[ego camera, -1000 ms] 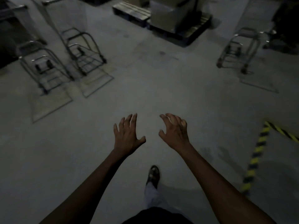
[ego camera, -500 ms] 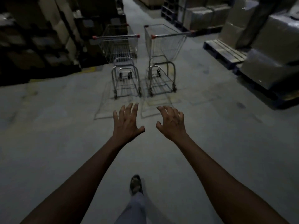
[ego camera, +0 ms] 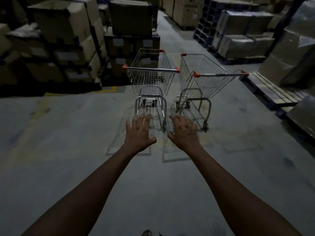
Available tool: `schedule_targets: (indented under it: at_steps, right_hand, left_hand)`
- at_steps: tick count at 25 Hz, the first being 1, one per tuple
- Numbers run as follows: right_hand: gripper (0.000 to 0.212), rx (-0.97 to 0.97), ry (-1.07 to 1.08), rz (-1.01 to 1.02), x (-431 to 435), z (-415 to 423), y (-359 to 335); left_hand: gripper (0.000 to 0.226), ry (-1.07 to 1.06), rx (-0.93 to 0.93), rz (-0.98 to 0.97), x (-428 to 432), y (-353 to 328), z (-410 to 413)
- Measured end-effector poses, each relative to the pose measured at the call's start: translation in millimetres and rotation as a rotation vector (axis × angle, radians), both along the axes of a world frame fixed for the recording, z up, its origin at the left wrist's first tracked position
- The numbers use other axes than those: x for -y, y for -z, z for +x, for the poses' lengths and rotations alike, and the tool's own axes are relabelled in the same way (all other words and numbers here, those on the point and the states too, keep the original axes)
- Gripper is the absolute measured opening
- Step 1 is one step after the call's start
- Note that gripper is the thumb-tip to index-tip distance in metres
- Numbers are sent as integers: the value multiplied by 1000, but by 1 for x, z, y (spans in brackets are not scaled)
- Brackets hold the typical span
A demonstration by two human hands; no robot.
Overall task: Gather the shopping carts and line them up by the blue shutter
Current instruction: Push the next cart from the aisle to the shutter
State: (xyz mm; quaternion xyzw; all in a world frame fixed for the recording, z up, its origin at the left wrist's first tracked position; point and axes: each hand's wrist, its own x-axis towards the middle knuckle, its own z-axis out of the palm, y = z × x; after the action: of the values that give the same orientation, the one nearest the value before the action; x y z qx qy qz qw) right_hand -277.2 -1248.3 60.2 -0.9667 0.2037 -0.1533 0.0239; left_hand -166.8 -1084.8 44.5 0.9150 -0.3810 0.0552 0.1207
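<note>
left grip (ego camera: 139,132) faces the left cart (ego camera: 150,80), its handlebar (ego camera: 150,69) crosswise ahead; right grip (ego camera: 185,132) faces the skewed right cart (ego camera: 202,80); both grips spread apart, empty.

Single head cam on me, angled forward-down: my outstretched arms close, floor (ego camera: 68,167) beyond, carts (ego camera: 151,79) near ahead.

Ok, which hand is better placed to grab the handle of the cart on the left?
Probably left. The left hand is open and lines up with that cart's handle; the right hand sits nearer the other cart.
</note>
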Motion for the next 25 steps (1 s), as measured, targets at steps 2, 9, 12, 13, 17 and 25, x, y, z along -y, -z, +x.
schedule_targets:
  at_steps: [2, 9, 12, 13, 17, 25]
  right_hand:
    - [65, -14, -13, -2, 29, 54, 3]
    - [68, -2, -61, 29, 145, 263, 31]
    - [68, -13, -73, 64, 203, 358, 41]
    - [67, -19, -73, 73, 220, 386, 43]
    - [67, -80, -69, 98, 287, 483, 49]
    - [77, -440, -112, 21, 360, 606, 90]
  left_hand:
    - [103, -7, -17, 24, 28, 6, 51]
    - [105, -23, 12, 97, 147, 24, 244]
    - [105, -62, -11, 130, 200, 24, 329]
    - [105, -65, -23, 156, 215, 22, 353]
    - [103, -72, -41, 200, 271, 23, 451]
    - [97, 35, -99, 370, 343, 59, 594]
